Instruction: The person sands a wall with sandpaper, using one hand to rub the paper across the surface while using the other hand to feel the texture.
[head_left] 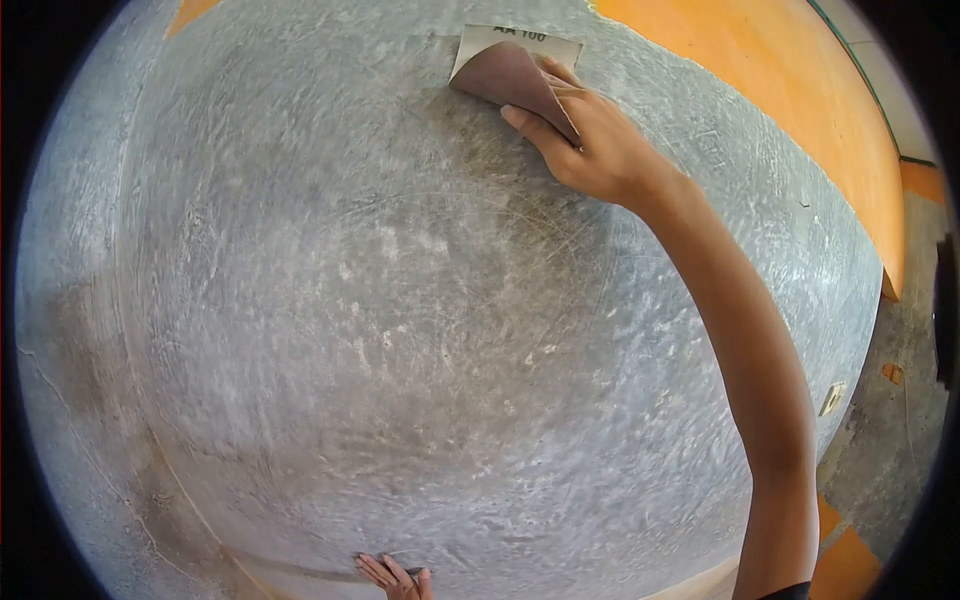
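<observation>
My right hand [590, 140] is raised high and presses a folded sheet of brown sandpaper [505, 70] flat against a grey, scratched plaster wall [400, 330]. The sandpaper's pale back, printed with a grit number, shows at its top edge. At the bottom of the view only the fingers of my left hand [395, 578] are visible, spread and resting on the wall, holding nothing.
An orange painted area [780, 90] covers the wall at the upper right, with a small orange patch [190, 10] at the upper left. A pale switch or socket plate [832, 398] sits on the wall at the right. A grey floor [890, 450] lies beyond.
</observation>
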